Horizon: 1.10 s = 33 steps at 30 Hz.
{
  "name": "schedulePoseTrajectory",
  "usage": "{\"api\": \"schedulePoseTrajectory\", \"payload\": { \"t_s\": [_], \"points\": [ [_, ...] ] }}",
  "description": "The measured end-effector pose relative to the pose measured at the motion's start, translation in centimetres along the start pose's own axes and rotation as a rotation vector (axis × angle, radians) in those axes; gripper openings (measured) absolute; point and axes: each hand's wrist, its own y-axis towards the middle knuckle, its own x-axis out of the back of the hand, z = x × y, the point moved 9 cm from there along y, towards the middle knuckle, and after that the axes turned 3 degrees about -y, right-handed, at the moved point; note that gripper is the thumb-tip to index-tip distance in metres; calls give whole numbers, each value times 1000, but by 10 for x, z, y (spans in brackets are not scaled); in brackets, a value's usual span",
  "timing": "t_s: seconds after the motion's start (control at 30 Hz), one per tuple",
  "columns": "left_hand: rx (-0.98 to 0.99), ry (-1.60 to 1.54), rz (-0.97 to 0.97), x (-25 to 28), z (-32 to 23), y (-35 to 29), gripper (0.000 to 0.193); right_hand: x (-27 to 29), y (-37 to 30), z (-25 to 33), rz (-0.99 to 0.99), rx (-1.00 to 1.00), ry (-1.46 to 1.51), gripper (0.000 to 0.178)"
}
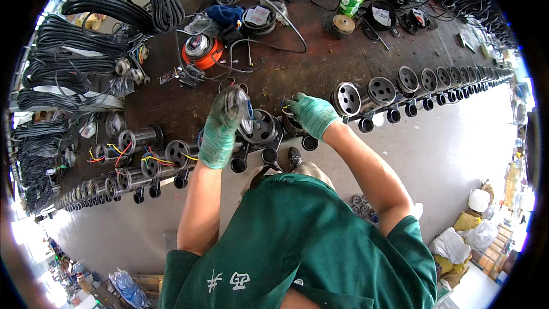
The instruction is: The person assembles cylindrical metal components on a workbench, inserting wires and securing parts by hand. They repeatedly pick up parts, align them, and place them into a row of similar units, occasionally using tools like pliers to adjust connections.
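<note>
My left hand (pixel 220 131), in a pale green knit glove, is closed around a round metal cap (pixel 246 115) with something blue inside. The cap is tilted over a metal cylinder (pixel 264 130) whose end face has several holes. My right hand (pixel 313 115), gloved alike, has its fingers drawn together by a second cylinder at the table's near edge. A thin pale wire (pixel 286 107) shows at those fingertips, but what they pinch is hidden. Further right stands a cylinder (pixel 346 99) with a holed end face, beside several more in a row.
Along the dark tabletop's (pixel 274 74) near edge run rows of cylinders; those at left trail coloured wires (pixel 163 160). Beyond lie an orange reel (pixel 211 57), a green bottle (pixel 351 0), a wire spool (pixel 343 24) and black cable coils (pixel 80 51). White sacks (pixel 452 245) lie at lower right.
</note>
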Motion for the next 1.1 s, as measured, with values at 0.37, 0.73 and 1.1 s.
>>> {"api": "schedulePoseTrajectory", "payload": {
  "t_s": [0.37,0.73,1.1],
  "points": [
    [178,-234,51,-27,38,18,59,-15,-18,-32,-369,-197,752,22],
    [379,-57,16,-39,52,71,66,0,-8,-29,-501,-66,674,20],
    [366,479,129,-58,44,93,55,-13,0,-36,-289,36,467,41]
  ]
}}
